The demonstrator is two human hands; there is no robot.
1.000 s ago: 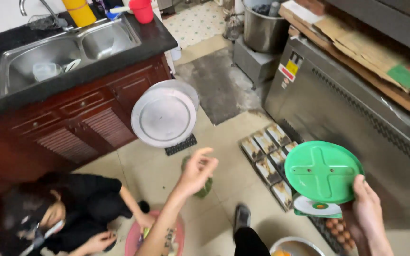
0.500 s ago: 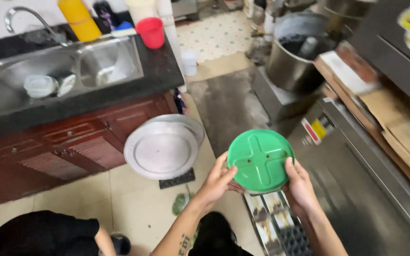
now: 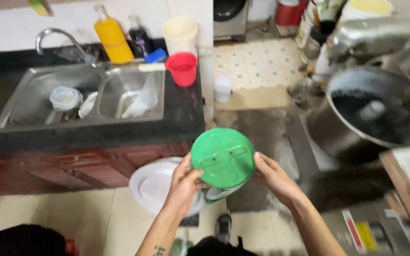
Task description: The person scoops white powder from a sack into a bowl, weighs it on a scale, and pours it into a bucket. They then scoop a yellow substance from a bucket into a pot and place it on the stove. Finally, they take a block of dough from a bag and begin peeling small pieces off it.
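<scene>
The round green lid was gripped at both rims, the left hand clasped on its left edge with the thumb over the top, the right hand clasped on its right edge, fingers curled beneath. The lid was held up flat toward the camera, in the air above the tiled floor, just in front of the dark counter's near right corner. A white-and-green container could be glimpsed directly under the lid; whether the lid was seated on it could not be told, so the closing was judged as under way rather than finished. Just left of the hands, a round white-grey tray was leaned against the wooden cabinet front, nearly touching the left wrist. Farther out, on the counter, a double steel sink was seen with a clear tub inside, a red cup near the right edge, a yellow bottle at the back. To the right, a large steel mixing bowl was set close by, crowding that side.
</scene>
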